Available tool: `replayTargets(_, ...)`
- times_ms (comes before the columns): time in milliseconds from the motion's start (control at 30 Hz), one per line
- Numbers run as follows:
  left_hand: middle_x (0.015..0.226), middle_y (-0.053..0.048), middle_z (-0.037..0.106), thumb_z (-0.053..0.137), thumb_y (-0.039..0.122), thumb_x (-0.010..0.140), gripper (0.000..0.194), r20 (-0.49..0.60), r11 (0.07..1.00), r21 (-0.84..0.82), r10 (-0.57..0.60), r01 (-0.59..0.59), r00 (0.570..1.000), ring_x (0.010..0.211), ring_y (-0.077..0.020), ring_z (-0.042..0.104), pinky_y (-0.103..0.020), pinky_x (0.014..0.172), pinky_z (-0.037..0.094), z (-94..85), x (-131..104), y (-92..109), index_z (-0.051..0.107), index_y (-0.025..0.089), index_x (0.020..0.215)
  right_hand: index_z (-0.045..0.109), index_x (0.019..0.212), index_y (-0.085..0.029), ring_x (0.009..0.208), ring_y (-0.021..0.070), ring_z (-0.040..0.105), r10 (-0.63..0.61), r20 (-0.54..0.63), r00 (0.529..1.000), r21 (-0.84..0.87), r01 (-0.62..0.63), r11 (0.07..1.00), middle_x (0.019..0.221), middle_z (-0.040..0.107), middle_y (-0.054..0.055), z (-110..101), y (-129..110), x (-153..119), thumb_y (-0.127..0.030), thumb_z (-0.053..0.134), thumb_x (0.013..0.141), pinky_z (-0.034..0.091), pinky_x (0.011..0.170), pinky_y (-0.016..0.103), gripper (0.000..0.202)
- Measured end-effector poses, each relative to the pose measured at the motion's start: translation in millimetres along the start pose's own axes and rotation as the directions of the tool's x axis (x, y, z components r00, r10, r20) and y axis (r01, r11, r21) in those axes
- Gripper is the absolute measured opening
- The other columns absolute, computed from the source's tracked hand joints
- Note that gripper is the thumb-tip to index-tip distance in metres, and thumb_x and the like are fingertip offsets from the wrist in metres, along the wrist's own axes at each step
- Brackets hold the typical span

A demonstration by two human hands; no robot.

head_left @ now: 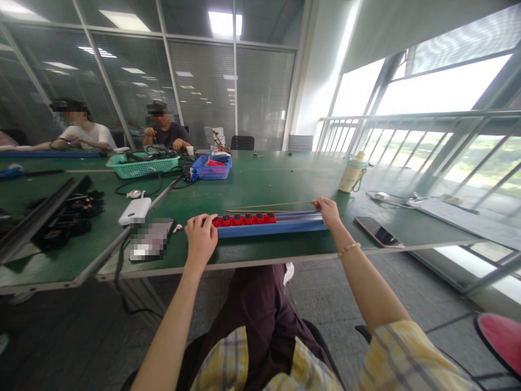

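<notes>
In front of me on the table lies a long blue trough (272, 228). Its left part holds a row of several red blocks (249, 219) with dark tops; the right part shows a bare greyish inside. My left hand (202, 237) grips the trough's left end, with fingers curled over the leftmost block. At the other end, my right hand (326, 212) pinches the tip of a thin yellowish stick (277, 205), which slants leftward just behind the trough. A second thin stick (260, 211) runs along the trough's far edge. What the left fingertips touch is partly hidden.
Left of the trough are a phone (151, 239), a white power bank (135, 210) and an earbud (177, 228). Another phone (378, 232) and a bottle (352, 172) stand right. Green (142, 167) and blue baskets (211, 168) sit farther back. Two people sit across.
</notes>
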State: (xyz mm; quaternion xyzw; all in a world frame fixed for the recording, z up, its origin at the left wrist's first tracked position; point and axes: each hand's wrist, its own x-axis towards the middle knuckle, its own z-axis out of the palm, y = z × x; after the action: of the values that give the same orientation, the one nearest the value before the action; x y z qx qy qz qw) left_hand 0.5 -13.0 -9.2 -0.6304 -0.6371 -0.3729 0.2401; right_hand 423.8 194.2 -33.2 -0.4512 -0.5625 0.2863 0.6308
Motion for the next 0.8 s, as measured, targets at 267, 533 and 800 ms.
replayTargets(267,0.114,-0.011,0.062,0.044,0.019,0.092,0.035,0.002,1.000,0.004,-0.001,0.001,1.000,0.110,-0.0287,0.047,-0.043,0.094,0.040,-0.5,0,0,0.069,0.022,0.117,0.065,0.066,-0.017,0.061,0.0145,0.051,-0.009,0.042,0.999,-0.100,0.013,0.995,0.065,0.061,0.005,-1,1,0,-0.077,0.055,0.073,0.044,0.060,0.029,0.062)
replayTargets(533,0.114,-0.011,0.062,0.044,0.019,0.092,0.035,0.003,1.000,0.002,-0.002,0.002,1.000,0.110,-0.0292,0.047,-0.043,0.094,0.041,-0.7,0,0,0.069,0.022,0.117,0.072,0.071,-0.014,0.060,0.0158,0.050,-0.064,0.085,0.994,-0.366,0.091,0.926,0.058,0.057,0.003,-3,-5,-5,-0.068,0.045,0.084,0.039,0.060,0.029,0.062)
replayTargets(800,0.115,-0.012,0.062,0.045,0.019,0.091,0.036,0.005,1.000,-0.001,-0.005,0.005,1.000,0.110,-0.0294,0.047,-0.044,0.095,0.041,-1.3,0,2,0.069,0.022,0.117,0.077,0.079,-0.015,0.063,0.0194,0.056,-0.081,0.105,0.991,-0.609,0.129,0.783,0.065,0.067,0.007,5,-21,-12,-0.056,0.043,0.091,0.039,0.063,0.030,0.055)
